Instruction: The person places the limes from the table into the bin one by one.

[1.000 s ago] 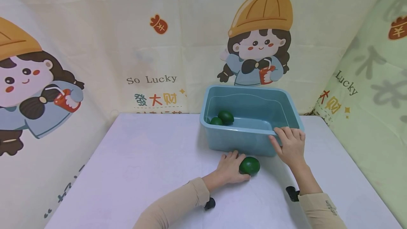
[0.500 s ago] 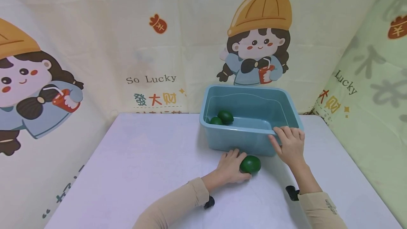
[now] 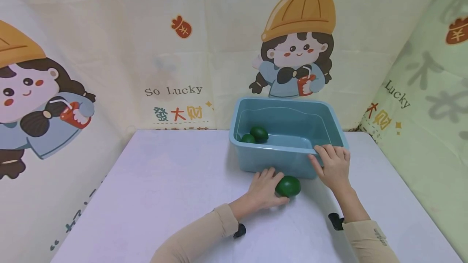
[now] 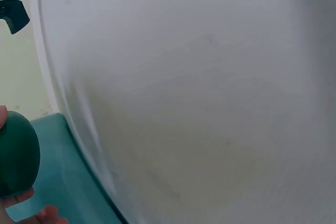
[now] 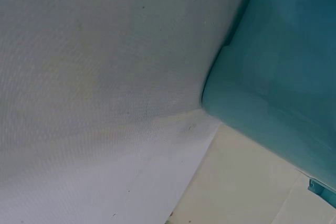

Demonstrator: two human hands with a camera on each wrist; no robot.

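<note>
My left hand (image 3: 266, 190) holds a smooth dark green lime (image 3: 289, 186) in front of the blue plastic bin (image 3: 270, 159), thumb on the near side and fingers on the far side. In the left wrist view the lime (image 4: 20, 156) is at the left edge, with fingertips around it and the bin behind. My right hand (image 3: 333, 165) grips the bin's front rim near its right corner, fingers hooked over the edge and thumb outside. Two more green limes (image 3: 259, 134) lie inside the bin at its left end, partly hidden by the front wall.
The bin stands at the back of a white-covered table (image 3: 175, 173), against a cloth backdrop (image 3: 183, 60) printed with cartoon figures. More printed cloth (image 3: 431, 141) rises on the right. Bin wall (image 5: 283, 77) and table surface fill the right wrist view.
My left hand and the lime have shifted slightly away from me, toward the bin. My right hand stays on the rim, and the bin has not moved.
</note>
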